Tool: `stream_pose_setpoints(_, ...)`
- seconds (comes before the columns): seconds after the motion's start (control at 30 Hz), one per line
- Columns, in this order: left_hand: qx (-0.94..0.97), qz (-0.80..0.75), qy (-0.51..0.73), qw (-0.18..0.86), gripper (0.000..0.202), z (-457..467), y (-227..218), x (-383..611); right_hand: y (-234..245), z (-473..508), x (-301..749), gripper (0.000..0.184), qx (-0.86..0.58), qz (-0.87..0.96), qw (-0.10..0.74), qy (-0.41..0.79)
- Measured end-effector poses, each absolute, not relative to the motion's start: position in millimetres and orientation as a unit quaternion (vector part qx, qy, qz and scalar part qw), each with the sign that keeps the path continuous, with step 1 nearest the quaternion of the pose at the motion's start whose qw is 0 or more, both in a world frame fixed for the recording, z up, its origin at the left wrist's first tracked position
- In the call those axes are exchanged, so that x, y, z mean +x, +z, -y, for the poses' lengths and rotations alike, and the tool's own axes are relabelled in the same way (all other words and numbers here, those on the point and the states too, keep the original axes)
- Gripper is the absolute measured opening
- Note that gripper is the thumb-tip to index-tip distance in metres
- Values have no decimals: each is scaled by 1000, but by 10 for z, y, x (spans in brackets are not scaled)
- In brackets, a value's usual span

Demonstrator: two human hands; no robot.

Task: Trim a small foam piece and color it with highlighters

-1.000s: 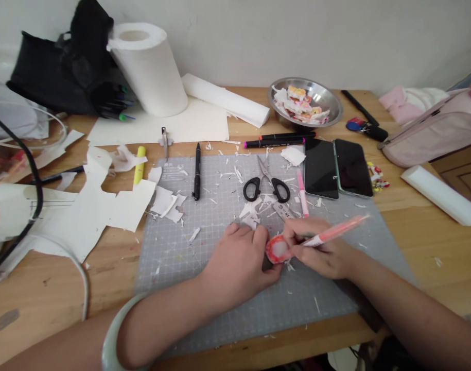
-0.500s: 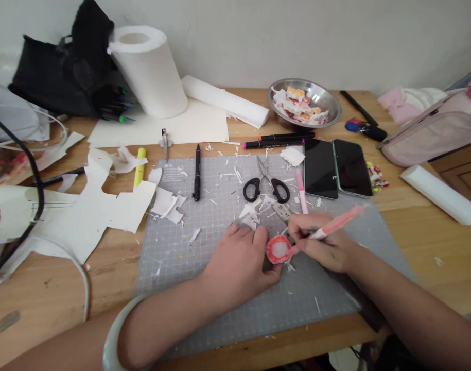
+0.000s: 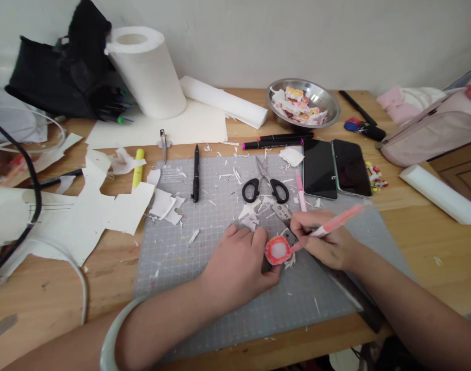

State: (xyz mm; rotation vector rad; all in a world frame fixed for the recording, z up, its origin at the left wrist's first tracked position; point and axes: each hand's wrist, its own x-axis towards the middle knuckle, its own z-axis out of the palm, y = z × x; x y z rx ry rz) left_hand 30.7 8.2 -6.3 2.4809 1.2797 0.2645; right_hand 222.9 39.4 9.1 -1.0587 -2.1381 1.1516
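My left hand (image 3: 239,265) rests on the grey cutting mat (image 3: 181,293) and pinches a small rounded paper piece (image 3: 277,250) between thumb and fingers. The piece has a pale centre, a red-orange ring and a pinkish edge. My right hand (image 3: 324,241) grips a coral marker (image 3: 341,220) like a pen, its tip at the right edge of the paper piece. Beneath the right hand a metal ruler (image 3: 282,212) lies slantwise, partly hidden. Black-handled scissors (image 3: 264,184) lie open above the hands, with paper scraps (image 3: 249,212) around them and a pink marker cap (image 3: 300,191) to their right.
Two phones (image 3: 319,169) lie at the mat's upper right. Behind them stands a metal bowl (image 3: 333,111) with coloured paper pieces. A black pen (image 3: 196,174), a yellow marker (image 3: 138,167), cut paper (image 3: 100,216) and a paper roll (image 3: 150,77) are to the left.
My right hand has shifted slightly, and the marker tip has moved from the ring to the right edge of the paper piece. More of the ruler shows. My left hand keeps its hold.
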Motion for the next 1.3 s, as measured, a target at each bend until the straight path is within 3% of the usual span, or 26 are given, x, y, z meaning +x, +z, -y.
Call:
stream_pose_setpoints(0.17, 872, -451, 88, 165, 18, -76, -62, 308, 104, -407, 2240, 11, -440, 758, 283, 390)
stream_pose_setpoints(0.3, 872, -451, 90, 165, 18, -74, -64, 309, 114, -406, 2228, 12, -434, 769, 253, 395)
stream_pose_setpoints(1.3, 873, -450, 103, 159, 20, -79, -62, 310, 125, -388, 2206, 11, -440, 773, 262, 375)
